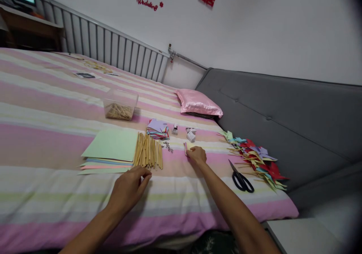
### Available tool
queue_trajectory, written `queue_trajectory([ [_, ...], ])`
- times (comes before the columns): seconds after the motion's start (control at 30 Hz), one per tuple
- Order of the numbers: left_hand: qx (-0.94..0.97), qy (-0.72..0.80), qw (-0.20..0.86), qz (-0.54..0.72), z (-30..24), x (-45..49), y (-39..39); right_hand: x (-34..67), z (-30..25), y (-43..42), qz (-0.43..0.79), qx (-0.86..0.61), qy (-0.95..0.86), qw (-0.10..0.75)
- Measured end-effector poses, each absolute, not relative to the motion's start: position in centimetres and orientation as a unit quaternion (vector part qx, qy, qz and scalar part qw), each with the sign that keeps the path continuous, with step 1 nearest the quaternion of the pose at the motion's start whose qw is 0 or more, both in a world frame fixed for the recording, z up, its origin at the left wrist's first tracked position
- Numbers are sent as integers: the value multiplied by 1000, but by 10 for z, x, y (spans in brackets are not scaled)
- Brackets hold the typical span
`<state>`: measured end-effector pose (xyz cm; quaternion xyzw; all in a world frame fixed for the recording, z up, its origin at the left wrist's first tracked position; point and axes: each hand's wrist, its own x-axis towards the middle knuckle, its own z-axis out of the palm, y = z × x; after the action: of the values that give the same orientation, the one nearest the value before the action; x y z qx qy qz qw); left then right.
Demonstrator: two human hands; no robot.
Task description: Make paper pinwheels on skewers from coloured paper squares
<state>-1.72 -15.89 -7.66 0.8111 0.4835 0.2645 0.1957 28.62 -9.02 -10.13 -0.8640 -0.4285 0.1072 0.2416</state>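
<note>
My right hand [197, 154] is closed at the fingertips on the near edge of a small pink-and-white strip [185, 148] lying on the bed; its kind is too small to tell. My left hand [130, 185] hovers low by the near ends of a bundle of thin wooden sticks [148, 151], thumb and fingers curled together, with nothing visible in them. Left of the sticks lies a stack of coloured paper sheets [113, 144], pale green on top. Beyond them sits a pile of cut paper pieces [157, 125], lilac uppermost. Small metal pins [169, 147] lie between the sticks and the strip.
Black-handled scissors [241, 178] and a heap of paper pinwheels [261, 159] lie at the right. Small white boxes [190, 136], a clear bin of short sticks [120, 108] and a pink pillow [199, 103] are farther back. A grey headboard [268, 106] bounds the right side.
</note>
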Motion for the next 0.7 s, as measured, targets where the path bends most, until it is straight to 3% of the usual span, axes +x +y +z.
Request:
queue_trajectory([
  [0.47, 816, 484, 181, 261, -79, -16, -159, 299, -108, -80, 188, -870, -333, 310],
  [0.7, 815, 483, 182, 261, -79, -16, -158, 307, -113, -82, 140, -851, -339, 377],
])
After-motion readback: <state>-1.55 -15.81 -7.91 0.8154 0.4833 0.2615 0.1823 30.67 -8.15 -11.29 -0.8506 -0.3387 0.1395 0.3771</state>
